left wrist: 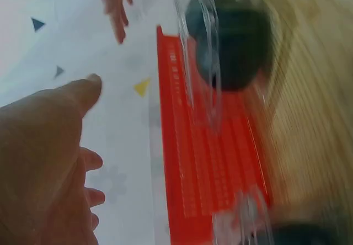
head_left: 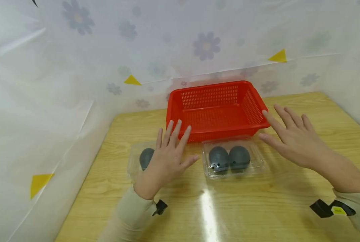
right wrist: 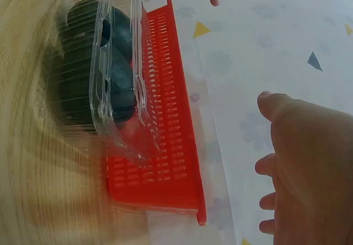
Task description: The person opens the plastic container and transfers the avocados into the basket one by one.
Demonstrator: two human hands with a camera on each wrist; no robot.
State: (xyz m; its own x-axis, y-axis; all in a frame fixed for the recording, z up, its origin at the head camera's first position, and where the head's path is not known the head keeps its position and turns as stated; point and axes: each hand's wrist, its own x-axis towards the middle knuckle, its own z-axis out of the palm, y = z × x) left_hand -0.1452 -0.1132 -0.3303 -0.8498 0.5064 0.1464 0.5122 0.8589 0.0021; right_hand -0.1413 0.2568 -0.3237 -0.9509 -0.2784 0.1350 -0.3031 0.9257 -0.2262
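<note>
My left hand [head_left: 167, 160] hovers over the left clear plastic clamshell box [head_left: 134, 158] with its fingers spread, hiding much of it. One dark grey-green rounded item [head_left: 146, 158] shows inside that box. My right hand [head_left: 299, 141] is held to the right of the other clear clamshell box [head_left: 257, 164], fingers apart and nothing in it. Two similar dark rounded items [head_left: 239, 158] sit side by side in this right box. In the right wrist view, the box's ridged clear plastic [right wrist: 118, 137] shows, with the dark items [right wrist: 83, 63] behind it.
A red slotted plastic basket [head_left: 213, 131] stands right behind the boxes, with bare inside walls. Under everything is a wood-grain table [head_left: 180, 215]. White flower-print sheeting [head_left: 174, 40] hangs at the back and sides, with yellow triangles [head_left: 278, 56] on it.
</note>
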